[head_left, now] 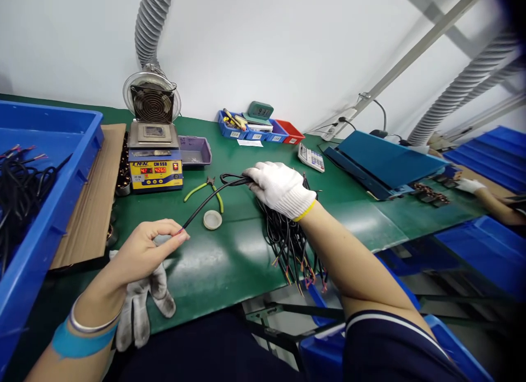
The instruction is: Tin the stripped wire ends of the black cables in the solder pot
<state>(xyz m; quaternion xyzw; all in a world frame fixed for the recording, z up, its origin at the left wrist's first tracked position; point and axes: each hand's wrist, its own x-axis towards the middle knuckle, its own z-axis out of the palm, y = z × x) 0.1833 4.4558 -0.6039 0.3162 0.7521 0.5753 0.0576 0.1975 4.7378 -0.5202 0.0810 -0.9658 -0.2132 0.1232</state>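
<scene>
Two hands share one thin black cable (205,204), stretched just behind the small round white plastic lid (212,220). Left of the lid, the bare left hand (143,250) pinches its stripped end. Right of the lid, the white-gloved right hand (281,187) clasps its looped part.

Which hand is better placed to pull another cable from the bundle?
Probably right: the right hand is at the bundle, while the left hand pinches the end of one cable apart from it.
</scene>
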